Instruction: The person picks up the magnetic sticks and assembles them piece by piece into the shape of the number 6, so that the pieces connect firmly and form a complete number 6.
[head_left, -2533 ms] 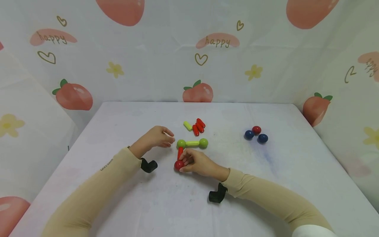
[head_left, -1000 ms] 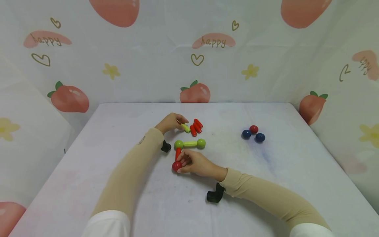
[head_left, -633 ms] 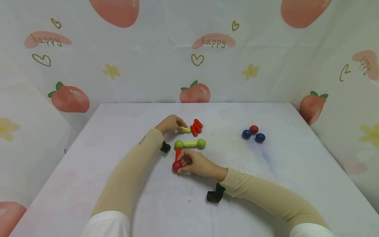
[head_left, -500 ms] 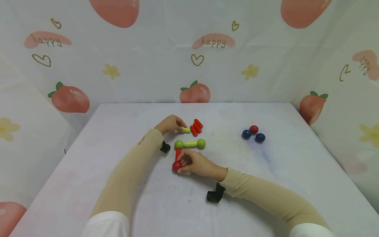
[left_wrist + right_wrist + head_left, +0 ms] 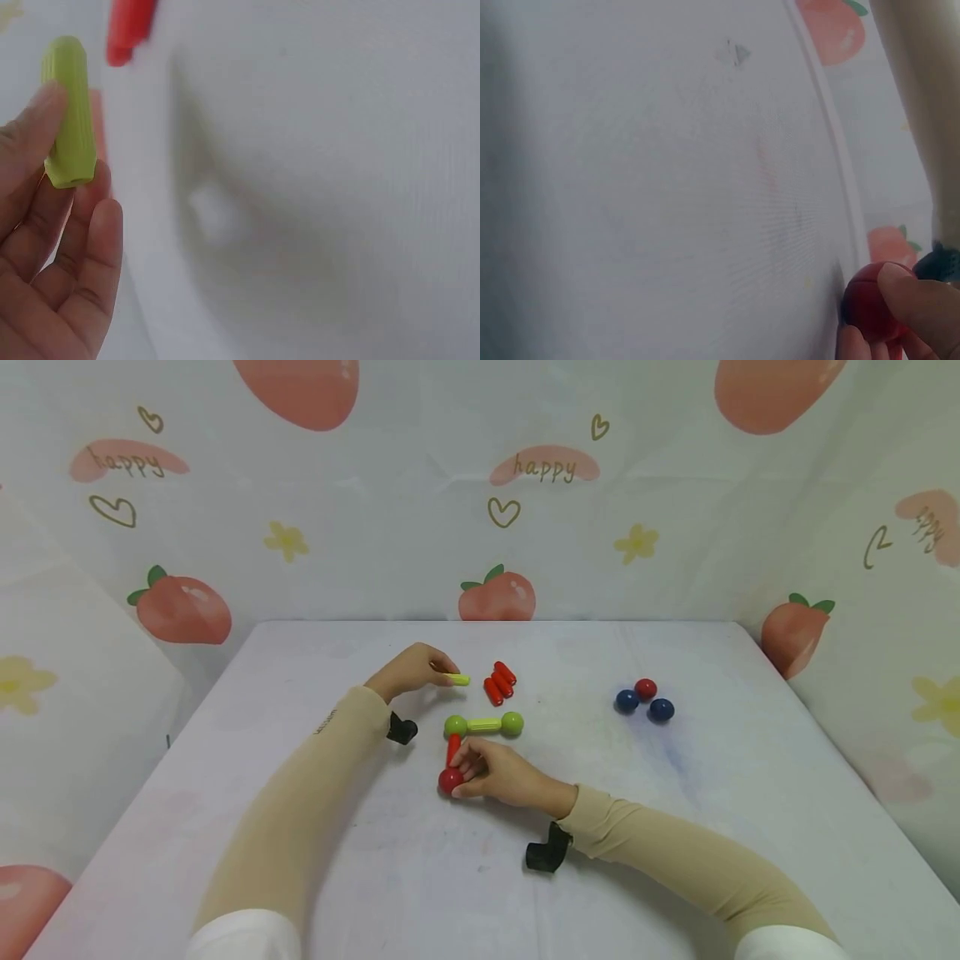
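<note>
My left hand [image 5: 416,668] pinches a yellow-green ribbed rod [image 5: 72,120] between thumb and fingers, raised over the table left of the loose red rods. My right hand [image 5: 504,773] holds a red ball [image 5: 451,781] between thumb and fingers; the ball also shows in the right wrist view, with the thumb on it. From that ball a red rod [image 5: 453,749] leads up to a green ball [image 5: 455,726]. A second yellow-green rod [image 5: 483,725] runs sideways from there to another green ball [image 5: 512,723], so the joined pieces form an L shape lying on the table.
Behind the joined pieces lie several loose red rods [image 5: 500,683] side by side. To the right, two dark blue balls [image 5: 662,709] and a loose red ball [image 5: 646,689] sit close together. The white table [image 5: 585,827] ends at a fruit-printed cloth [image 5: 390,552].
My left hand has reached from beside the joined pieces to the loose rods, taken the yellow-green rod, and drawn it up and left. My right hand stays on the red ball.
</note>
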`<state>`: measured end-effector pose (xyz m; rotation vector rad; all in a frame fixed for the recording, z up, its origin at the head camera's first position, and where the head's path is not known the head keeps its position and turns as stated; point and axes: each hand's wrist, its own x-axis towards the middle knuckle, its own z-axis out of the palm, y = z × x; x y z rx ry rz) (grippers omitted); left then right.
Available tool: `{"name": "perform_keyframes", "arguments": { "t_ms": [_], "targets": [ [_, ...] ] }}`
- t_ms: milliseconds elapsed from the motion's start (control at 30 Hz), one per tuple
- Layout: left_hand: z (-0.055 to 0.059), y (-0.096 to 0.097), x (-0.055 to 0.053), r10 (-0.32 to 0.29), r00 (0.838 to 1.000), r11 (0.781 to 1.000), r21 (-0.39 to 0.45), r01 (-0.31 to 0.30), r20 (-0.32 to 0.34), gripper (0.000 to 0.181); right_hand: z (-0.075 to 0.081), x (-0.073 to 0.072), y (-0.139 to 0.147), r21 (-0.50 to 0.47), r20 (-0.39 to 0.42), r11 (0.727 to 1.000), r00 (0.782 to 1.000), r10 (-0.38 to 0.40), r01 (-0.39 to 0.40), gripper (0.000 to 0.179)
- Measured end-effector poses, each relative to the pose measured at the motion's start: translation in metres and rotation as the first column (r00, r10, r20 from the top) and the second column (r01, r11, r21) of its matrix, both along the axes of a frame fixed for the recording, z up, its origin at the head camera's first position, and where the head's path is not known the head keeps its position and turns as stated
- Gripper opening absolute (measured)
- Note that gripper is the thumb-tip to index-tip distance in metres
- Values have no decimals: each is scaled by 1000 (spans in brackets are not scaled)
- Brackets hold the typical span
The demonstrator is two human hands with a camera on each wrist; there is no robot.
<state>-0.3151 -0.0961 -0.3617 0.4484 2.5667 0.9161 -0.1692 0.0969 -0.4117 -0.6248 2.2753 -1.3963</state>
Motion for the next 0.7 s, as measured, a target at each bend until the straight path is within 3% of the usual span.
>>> {"name": "perform_keyframes", "arguments": {
  "t_ms": [367, 700],
  "targets": [
    [19, -16, 22, -20, 1000, 998, 63, 20, -1, 28, 0, -1, 0, 15, 18, 1000, 1000, -8, 8, 35],
    [29, -29, 55, -40, 999, 995, 92, 41, -7, 29, 2, 1, -1, 10, 18, 1000, 1000, -8, 8, 34]
  ]
}}
